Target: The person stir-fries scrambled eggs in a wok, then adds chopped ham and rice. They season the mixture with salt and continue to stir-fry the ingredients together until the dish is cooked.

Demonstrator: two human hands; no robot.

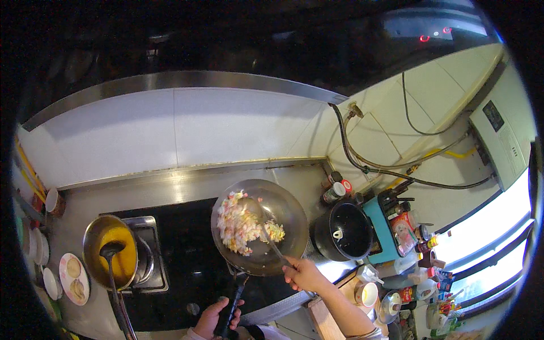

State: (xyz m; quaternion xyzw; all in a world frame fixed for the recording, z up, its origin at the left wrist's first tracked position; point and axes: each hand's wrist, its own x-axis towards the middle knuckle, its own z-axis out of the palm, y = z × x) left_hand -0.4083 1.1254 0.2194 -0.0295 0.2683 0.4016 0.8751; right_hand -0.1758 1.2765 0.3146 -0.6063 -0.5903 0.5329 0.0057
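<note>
A round wok (290,208) stands over the right side of the stove, tilted a little. Fried rice (234,225) with small pink and yellow bits fills its left half, blurred by motion. My left hand (209,319) is closed around the wok's black handle (236,294) at the lower edge of the view. In my right hand (302,274) is the metal handle of a spatula (272,242), which reaches over the wok's rim. Its blurred blade is in among the rice, so its exact shape is hard to see.
Left on the black stove (187,255), a pan (91,250) of yellow liquid holds a black ladle (111,255). A plate (63,272) lies further left. Close right of the wok stand a black pot (327,238), seasoning jars (334,192) and a teal rack (380,229); several bottles crowd behind.
</note>
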